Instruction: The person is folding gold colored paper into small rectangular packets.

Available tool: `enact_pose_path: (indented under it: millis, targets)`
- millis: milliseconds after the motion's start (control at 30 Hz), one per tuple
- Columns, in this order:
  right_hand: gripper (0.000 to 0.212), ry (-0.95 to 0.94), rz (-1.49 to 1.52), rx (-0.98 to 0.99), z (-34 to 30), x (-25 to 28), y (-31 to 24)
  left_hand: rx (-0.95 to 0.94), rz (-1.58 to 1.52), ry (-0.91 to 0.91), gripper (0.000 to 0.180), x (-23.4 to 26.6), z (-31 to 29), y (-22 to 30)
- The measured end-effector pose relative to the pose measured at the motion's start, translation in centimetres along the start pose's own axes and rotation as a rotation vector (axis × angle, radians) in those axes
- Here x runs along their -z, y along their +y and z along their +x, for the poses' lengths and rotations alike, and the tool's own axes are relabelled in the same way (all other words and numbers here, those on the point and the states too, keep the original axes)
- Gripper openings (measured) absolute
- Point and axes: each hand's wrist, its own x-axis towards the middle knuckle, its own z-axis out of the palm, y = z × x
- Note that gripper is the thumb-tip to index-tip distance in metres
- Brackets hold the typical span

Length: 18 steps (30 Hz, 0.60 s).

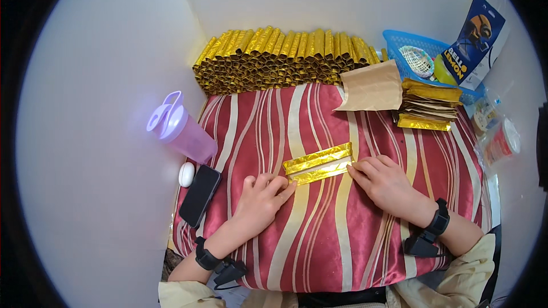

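A gold foil paper strip lies at a slight tilt on the striped cloth, with a pale band showing between its folded gold edges. At its lower left corner, my left hand has the thumb on the edge and the other fingers curled in. My right hand pinches the strip's right end between thumb and fingers, the rest of them bent. Beyond my right hand sits a stack of folded gold foil papers, beside a sheet of brown paper. Both wrists carry black strapped devices.
Many gold foil tubes are piled along the back wall. At back right stands a blue basket holding a dark blue packet. A clear plastic cup is at right. On the left are a purple bottle, a phone and a white oval object.
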Motion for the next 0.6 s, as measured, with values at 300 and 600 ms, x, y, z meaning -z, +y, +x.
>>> enact_pose_path:
  millis: [300, 600]
  targets:
    - [0.029, -0.029, 0.147, 0.057, 0.9, -0.6, 2.0, 0.061, -0.165, 0.231, 0.024, -0.8, 1.0, -0.5]
    - [0.015, 0.112, 0.233, -0.006, 1.3, -2.0, 2.3, 0.054, -0.232, 0.324, 0.02, -1.8, 1.6, -0.5]
